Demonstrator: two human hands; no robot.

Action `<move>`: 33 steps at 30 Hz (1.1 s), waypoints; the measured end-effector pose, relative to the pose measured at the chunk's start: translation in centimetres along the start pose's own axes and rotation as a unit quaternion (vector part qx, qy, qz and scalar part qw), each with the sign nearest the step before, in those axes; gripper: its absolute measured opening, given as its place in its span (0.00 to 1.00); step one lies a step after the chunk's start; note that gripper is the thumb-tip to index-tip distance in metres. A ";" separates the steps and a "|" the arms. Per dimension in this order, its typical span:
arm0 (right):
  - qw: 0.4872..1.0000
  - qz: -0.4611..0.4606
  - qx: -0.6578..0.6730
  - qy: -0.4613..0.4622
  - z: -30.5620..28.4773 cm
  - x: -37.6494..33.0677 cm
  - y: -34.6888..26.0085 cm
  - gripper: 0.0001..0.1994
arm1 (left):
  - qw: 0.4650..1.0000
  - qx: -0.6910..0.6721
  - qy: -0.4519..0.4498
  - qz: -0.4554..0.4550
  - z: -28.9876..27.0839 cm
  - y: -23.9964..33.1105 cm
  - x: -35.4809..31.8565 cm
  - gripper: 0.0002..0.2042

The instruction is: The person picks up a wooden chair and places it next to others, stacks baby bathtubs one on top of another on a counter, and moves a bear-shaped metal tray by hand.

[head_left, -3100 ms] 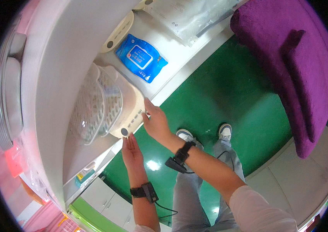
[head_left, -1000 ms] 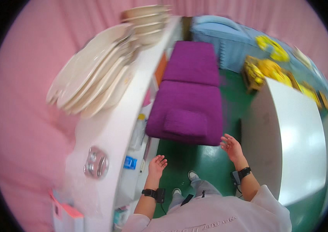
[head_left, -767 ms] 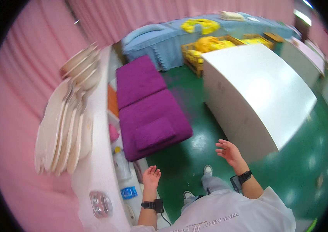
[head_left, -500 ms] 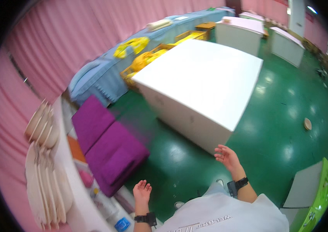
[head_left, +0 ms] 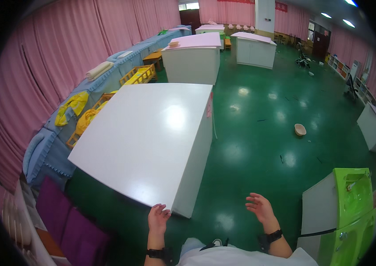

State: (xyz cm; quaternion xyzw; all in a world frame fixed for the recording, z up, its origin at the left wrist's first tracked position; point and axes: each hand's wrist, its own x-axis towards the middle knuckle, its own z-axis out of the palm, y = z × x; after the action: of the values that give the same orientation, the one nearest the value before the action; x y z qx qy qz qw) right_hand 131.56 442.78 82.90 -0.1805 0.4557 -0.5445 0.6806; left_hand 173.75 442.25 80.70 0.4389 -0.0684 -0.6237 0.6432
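Note:
My left hand (head_left: pixel 158 219) is raised in front of me, fingers loosely curled and a little apart, with nothing in it. It overlaps the near corner of a large white cabinet-like table (head_left: pixel 148 128); whether it touches I cannot tell. To the right, my right hand (head_left: pixel 261 207) hovers over the green floor (head_left: pixel 236 177), empty, its fingers half bent and spread. Black bands circle both wrists.
Purple cushions (head_left: pixel 73 226) lie at the lower left beside a pale shelf. Bright green sinks (head_left: pixel 349 199) stand on my right. A beige basket (head_left: pixel 300 129) and small dark objects are on the floor. Blue-covered furniture (head_left: pixel 50 150) and a wooden crib (head_left: pixel 139 76) line the pink curtains.
My view has turned right and upward, so the cabinet table and cushions sit farther left. More of the room and the green sinks show. Both hands remain raised and empty.

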 end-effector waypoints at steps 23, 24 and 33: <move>0.945 -0.125 0.128 0.275 -14.2 42.2 -29.4 0.15 | 0.987 0.148 -0.062 -0.016 46.0 -8.6 51.9 0.11; 0.943 -0.132 0.131 0.276 -14.7 44.2 -30.5 0.15 | 0.985 0.157 -0.071 -0.019 48.2 -9.2 54.2 0.11; 0.939 -0.088 0.182 0.280 -19.8 66.8 -42.2 0.15 | 0.994 0.091 -0.048 -0.040 63.0 -15.8 70.1 0.09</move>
State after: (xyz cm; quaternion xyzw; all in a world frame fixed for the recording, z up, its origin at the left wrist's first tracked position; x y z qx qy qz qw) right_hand 90.46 372.86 75.63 0.0668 0.5034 -0.7041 0.4964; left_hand 136.87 354.20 76.32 0.4680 -0.1378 -0.6604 0.5709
